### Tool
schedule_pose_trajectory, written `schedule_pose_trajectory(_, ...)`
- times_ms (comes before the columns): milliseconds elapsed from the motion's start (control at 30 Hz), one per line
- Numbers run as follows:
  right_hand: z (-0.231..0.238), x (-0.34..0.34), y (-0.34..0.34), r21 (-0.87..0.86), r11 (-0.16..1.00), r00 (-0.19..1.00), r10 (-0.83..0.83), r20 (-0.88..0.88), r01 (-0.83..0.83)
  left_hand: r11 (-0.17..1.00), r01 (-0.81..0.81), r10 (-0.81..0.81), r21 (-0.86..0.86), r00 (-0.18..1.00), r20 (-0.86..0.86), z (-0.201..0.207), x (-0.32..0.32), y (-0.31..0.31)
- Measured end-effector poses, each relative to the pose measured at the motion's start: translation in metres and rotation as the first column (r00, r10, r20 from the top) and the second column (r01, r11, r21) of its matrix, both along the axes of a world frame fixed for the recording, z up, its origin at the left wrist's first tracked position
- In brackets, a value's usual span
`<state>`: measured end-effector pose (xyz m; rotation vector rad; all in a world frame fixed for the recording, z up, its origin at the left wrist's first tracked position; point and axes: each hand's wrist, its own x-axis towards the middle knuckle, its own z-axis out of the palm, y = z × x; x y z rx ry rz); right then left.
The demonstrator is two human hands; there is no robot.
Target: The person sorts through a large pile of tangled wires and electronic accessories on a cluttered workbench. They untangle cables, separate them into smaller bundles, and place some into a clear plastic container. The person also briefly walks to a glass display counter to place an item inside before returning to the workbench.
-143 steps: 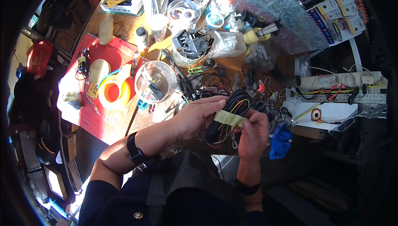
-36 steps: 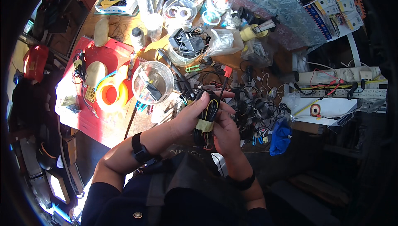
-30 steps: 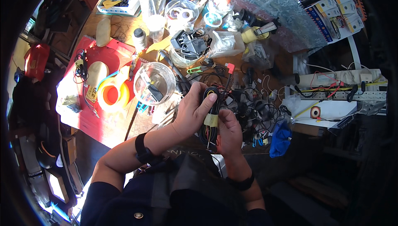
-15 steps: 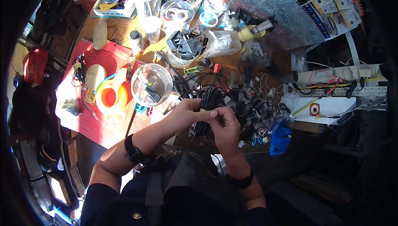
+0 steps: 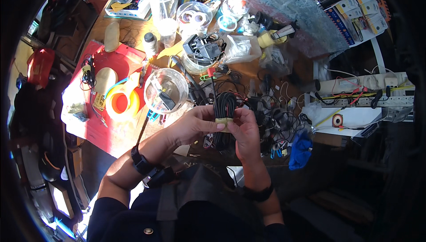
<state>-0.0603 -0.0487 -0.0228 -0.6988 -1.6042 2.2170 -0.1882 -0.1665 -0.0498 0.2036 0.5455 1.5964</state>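
Note:
A coiled bundle of black cable (image 5: 225,103) stands upright between my two hands, over the near edge of the table. Around its middle runs a yellowish band of tape (image 5: 223,121). My left hand (image 5: 194,125) grips the bundle from the left, its thumb lying along the band. From the right, my right hand (image 5: 246,132) closes on it too, with the thumb pressed on the band near the left thumb. The fingers behind the coil are partly hidden. A red connector (image 5: 211,71) shows just beyond the top of the bundle.
Left of my hands stands a clear round tub (image 5: 166,92), with an orange-yellow tape roll (image 5: 122,102) on a red sheet. Beyond are black adapters (image 5: 202,49) in a bowl. Tangled cables (image 5: 279,117) and a blue cloth-like item (image 5: 300,151) lie to the right.
My right hand has opened out from a pinch at the band to hold the bundle's right side. The band now shows more fully, and the view has shifted slightly.

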Motion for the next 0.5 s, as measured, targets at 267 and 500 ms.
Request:
schedule_pose_trajectory(267,-0.009,0.002,-0.012,-0.173,0.985,0.993,-0.036,-0.112,0.016,0.994,-0.105,0.104,-0.034,0.994,-0.024,-0.007,0.009,-0.003)
schedule_pose_trajectory(500,-0.005,0.011,-0.009,-0.106,0.994,0.992,0.019,-0.121,-0.032,0.994,-0.010,0.004,-0.112,0.999,-0.052,-0.004,0.009,-0.007)
